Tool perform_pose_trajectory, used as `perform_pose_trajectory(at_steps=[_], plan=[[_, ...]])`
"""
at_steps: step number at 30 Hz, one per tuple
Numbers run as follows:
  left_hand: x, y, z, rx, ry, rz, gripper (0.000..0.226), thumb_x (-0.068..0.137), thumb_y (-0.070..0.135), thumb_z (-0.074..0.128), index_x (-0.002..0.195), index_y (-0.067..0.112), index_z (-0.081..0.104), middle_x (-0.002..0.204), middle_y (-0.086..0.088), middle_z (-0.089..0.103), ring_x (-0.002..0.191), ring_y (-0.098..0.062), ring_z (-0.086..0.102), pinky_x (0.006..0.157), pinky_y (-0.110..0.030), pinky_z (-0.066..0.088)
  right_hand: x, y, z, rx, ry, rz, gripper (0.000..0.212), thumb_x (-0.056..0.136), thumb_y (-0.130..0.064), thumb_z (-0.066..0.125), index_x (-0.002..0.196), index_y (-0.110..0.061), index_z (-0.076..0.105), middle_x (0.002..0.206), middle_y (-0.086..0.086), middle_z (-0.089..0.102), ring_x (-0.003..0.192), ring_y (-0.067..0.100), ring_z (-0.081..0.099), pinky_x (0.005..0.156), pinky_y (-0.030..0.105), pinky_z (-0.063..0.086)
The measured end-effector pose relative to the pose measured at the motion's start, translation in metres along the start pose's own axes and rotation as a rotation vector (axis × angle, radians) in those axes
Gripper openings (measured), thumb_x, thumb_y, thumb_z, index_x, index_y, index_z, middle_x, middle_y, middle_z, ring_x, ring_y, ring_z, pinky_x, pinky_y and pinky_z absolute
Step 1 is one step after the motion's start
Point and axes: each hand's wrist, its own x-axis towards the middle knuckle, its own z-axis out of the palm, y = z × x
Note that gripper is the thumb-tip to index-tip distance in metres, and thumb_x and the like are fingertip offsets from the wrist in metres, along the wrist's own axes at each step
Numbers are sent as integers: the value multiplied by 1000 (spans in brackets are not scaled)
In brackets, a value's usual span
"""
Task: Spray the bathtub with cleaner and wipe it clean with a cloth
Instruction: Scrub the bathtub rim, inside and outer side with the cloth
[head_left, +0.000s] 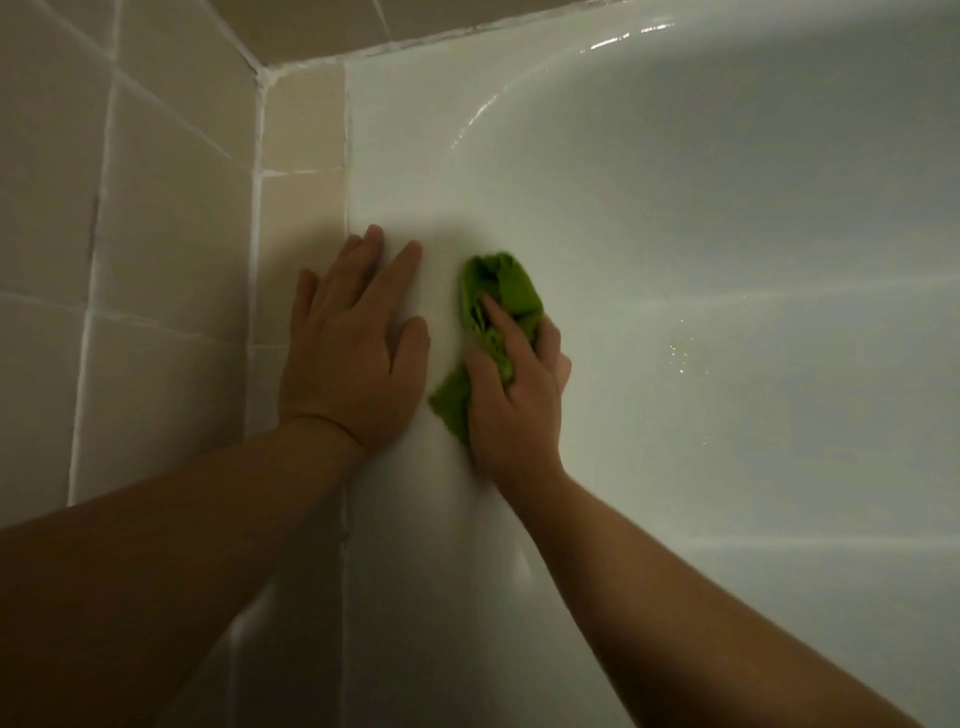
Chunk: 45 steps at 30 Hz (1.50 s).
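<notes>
Right hand (511, 395) bunched tight round green cloth (493, 306), pressing it on white tub (675, 234) rim. Cloth under fingers, poking out above and below. Left hand (348, 353) flat, fingers straight, holding nothing, just beside cloth. Beige tiles (156, 208) to the left. Wet drops (685, 356) on tub nearby.
</notes>
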Motion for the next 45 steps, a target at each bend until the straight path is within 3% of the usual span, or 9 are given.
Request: perform_pose_trajectory(at_steps=[6,12,16,18,23,26,31,37,45], plan=[[3,0,1,-2,7,12,64,94,36,42,157,27,41,167,-4,29,156,-20,22,127,-49,8,30,24,-6,-25,55,344,43,103,-32,50,145,-39,53,152,-3,39,135,31,34,111,32,25],[9,-1,0,11,-4,16,66,93,40,39,158,29,39,168,-2,27,156,-18,19,128,-48,6,34,-14,11,18,116,-56,72,97,-29,56,157,-50,23,140,-14,44,119,6,39,109,37,33],[11,1,-1,10,6,28,66,92,39,39,157,26,42,167,-5,31,155,-21,23,126,-49,9,-7,13,-4,40,58,-57,96,89,-27,64,162,-45,4,124,-31,41,117,-1,46,105,36,43],[12,0,0,17,10,29,66,92,37,40,156,26,43,166,-6,32,155,-22,25,126,-51,10,-3,16,-8,16,30,51,96,83,-31,63,162,-43,10,121,-31,39,117,3,43,105,29,37],[15,-1,0,15,0,35,64,93,36,41,157,27,41,166,-5,31,155,-20,23,126,-48,7,47,5,1,-7,86,172,50,96,-36,64,145,-39,54,137,-6,40,126,17,35,109,29,30],[17,-1,0,13,-11,40,64,94,37,40,157,28,39,168,-4,29,156,-18,20,127,-46,5,44,-6,6,-11,110,73,43,95,-45,64,137,-37,61,137,-7,47,122,15,40,104,24,30],[20,-2,0,22,-6,57,64,93,38,38,157,27,41,167,-5,31,155,-21,24,126,-49,9,-25,12,-7,-102,14,-60,47,94,-56,51,139,-43,57,134,-17,44,123,13,42,106,23,34],[22,-1,-1,18,2,62,63,94,34,42,156,28,42,166,-5,31,155,-21,24,125,-47,11,23,36,-10,-115,57,357,44,103,-45,48,147,-47,48,146,-4,39,131,29,34,102,31,25],[28,0,-2,31,-30,56,64,95,35,44,158,29,38,168,-3,27,156,-19,19,126,-44,8,-38,7,-7,-106,0,-58,53,94,-50,50,147,-45,49,142,-16,43,124,17,40,108,30,35]])
